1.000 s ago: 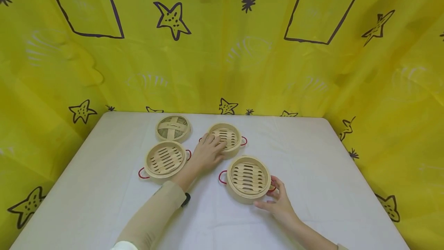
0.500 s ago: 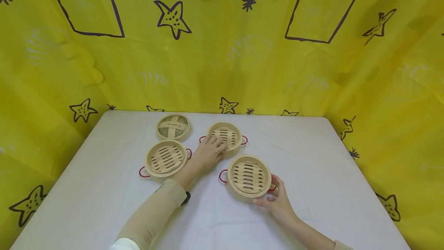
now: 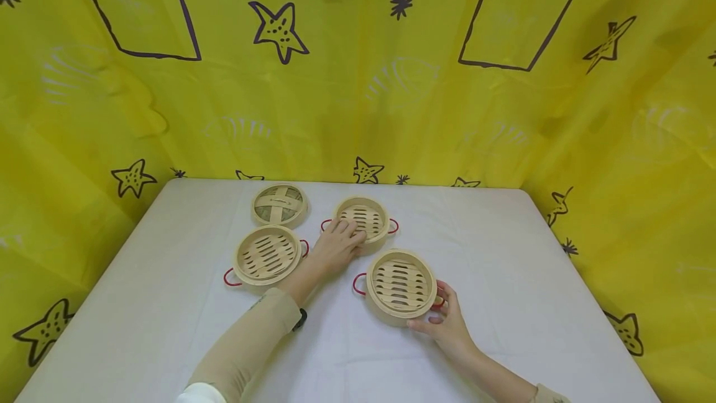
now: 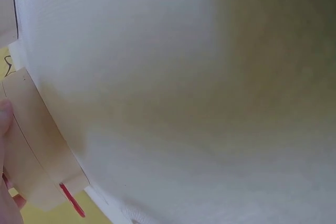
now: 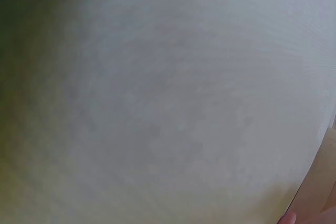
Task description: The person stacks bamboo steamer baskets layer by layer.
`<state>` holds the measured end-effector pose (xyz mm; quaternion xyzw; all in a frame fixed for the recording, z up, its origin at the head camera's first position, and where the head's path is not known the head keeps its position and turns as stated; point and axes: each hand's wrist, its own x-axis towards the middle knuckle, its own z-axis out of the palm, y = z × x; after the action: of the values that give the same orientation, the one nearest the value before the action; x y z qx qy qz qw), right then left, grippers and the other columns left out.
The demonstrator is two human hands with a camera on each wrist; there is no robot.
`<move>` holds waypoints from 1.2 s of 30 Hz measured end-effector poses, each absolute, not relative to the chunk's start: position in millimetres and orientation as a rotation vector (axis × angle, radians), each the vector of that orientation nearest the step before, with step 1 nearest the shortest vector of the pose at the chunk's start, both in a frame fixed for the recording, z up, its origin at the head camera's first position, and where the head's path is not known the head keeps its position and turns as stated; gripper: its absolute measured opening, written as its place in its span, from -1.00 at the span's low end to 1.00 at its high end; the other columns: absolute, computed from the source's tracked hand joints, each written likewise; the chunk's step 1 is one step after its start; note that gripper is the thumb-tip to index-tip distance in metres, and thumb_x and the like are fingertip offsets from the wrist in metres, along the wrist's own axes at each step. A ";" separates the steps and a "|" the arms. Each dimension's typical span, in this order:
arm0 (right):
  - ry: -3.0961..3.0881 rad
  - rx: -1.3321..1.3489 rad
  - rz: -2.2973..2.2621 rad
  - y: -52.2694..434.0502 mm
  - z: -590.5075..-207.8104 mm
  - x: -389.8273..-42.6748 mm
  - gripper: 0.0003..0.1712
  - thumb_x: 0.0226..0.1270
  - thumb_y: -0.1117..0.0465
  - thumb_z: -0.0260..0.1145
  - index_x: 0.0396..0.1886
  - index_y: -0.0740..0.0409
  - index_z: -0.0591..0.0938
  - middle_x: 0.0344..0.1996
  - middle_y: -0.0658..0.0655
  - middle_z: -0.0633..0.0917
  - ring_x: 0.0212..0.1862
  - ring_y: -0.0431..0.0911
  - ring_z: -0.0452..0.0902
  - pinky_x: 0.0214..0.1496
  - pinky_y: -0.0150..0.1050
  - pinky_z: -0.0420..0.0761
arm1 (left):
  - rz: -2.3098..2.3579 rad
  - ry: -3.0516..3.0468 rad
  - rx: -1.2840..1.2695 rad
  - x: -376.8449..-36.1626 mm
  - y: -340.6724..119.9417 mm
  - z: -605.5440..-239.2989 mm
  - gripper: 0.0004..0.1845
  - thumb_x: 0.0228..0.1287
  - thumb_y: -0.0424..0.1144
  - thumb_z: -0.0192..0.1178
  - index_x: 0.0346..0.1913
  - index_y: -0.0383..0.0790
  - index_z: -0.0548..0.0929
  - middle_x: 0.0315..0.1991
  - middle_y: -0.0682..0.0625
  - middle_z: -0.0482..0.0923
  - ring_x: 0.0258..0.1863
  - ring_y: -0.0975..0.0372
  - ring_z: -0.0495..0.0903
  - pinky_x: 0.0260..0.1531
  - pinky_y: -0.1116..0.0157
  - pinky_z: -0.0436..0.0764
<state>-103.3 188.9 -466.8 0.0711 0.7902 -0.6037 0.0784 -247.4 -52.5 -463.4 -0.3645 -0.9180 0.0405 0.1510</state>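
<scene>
My left hand (image 3: 337, 247) has its grip clamped on the near rim of the back basket (image 3: 366, 216), probably to keep it from sliding. Right hand (image 3: 447, 322): grip curled round the front basket (image 3: 399, 288), thumb on its wall, fingers by the red handle (image 3: 439, 305), likely steadying it. Both sit upright on the surface (image 3: 492, 247); the third basket (image 3: 267, 257) and lid (image 3: 279, 204) lie to the left, seemingly parked out of my way.

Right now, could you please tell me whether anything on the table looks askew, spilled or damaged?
Nothing stands out: the three bamboo steamer baskets sit open side up, the bamboo steamer lid lies strap side up, and no spill shows on the white tablecloth.
</scene>
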 end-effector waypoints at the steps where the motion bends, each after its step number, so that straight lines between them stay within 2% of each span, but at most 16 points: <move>1: 2.365 0.209 -1.809 188.8 -466.4 -103.2 0.16 -0.14 0.34 0.49 0.35 0.20 -0.07 0.26 0.25 0.09 0.10 0.06 0.19 -0.05 -0.29 0.35 | 0.116 -2.632 -1.045 -247.4 -52.6 -463.4 -0.77 0.33 -0.06 -0.04 -0.03 -0.02 0.38 -0.08 -0.04 0.31 0.00 0.10 0.32 0.18 0.11 0.19; 20: 2.328 0.229 -1.812 187.8 -464.1 -103.0 0.14 -0.12 0.32 0.48 0.35 0.18 -0.08 0.27 0.25 0.06 0.15 0.09 0.15 -0.01 -0.30 0.33 | 0.126 -2.590 -0.987 -244.7 -55.3 -455.7 -0.81 0.27 -0.11 0.04 -0.10 -0.02 0.38 -0.13 -0.05 0.29 -0.05 0.11 0.33 0.10 0.14 0.27; 32: 2.342 0.236 -1.799 188.4 -464.8 -103.8 0.14 -0.13 0.31 0.49 0.34 0.17 -0.06 0.27 0.25 0.07 0.14 0.07 0.18 -0.03 -0.31 0.35 | 0.091 -2.459 -1.002 -240.9 -53.6 -441.3 -0.77 0.23 -0.05 0.08 -0.16 -0.05 0.36 -0.23 -0.04 0.28 -0.16 0.11 0.33 -0.01 0.17 0.31; 36: 2.351 0.235 -1.794 188.5 -465.1 -104.3 0.14 -0.13 0.32 0.49 0.35 0.18 -0.06 0.26 0.25 0.08 0.13 0.07 0.19 -0.03 -0.30 0.35 | 0.085 -2.437 -1.013 -236.7 -51.2 -433.7 -0.73 0.21 -0.03 0.12 -0.13 -0.04 0.36 -0.23 -0.04 0.29 -0.16 0.11 0.34 0.02 0.15 0.31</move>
<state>-104.3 188.5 -465.1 0.0789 0.7894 -0.6025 0.0875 -236.7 -51.2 -433.7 -0.3716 -0.8942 0.0311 0.2478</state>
